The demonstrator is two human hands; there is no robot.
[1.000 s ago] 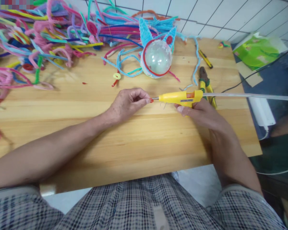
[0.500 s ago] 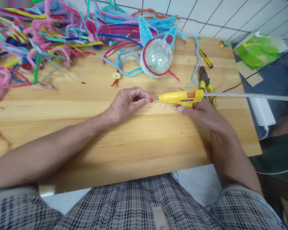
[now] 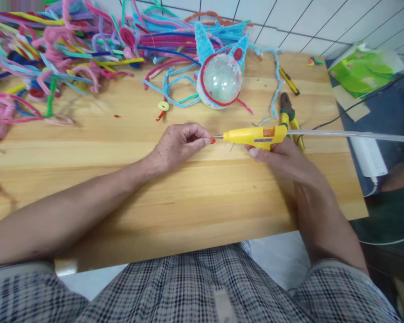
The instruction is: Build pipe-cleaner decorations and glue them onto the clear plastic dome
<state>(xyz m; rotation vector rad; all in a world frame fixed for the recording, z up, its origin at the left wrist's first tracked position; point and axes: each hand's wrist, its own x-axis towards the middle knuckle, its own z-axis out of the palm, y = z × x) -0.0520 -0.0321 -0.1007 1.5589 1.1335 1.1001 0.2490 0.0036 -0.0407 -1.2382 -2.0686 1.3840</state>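
Between thumb and forefinger, my left hand (image 3: 183,146) pinches a small red piece (image 3: 212,141), mostly covered by the fingertips; its kind is too small to make out. My right hand (image 3: 279,157) grips a yellow hot glue gun (image 3: 247,136) from below, its metal nozzle pointing left and reaching the red piece. A long clear glue stick (image 3: 350,134) sticks out of the gun's back end. Beyond the hands sits a clear round ball (image 3: 222,80) with a red rim and fuzzy blue ears (image 3: 204,44).
Pliers (image 3: 287,110) with yellow-green handles lie just behind the glue gun, near a yellow utility knife (image 3: 289,81). Piles of coloured pipe cleaners (image 3: 70,58) cover the back left. A black cord (image 3: 340,115) crosses the table's right edge. A green package (image 3: 360,72) stands beyond it.
Both hands hold almost the same place. The nozzle tip has shifted very slightly up against the red piece.
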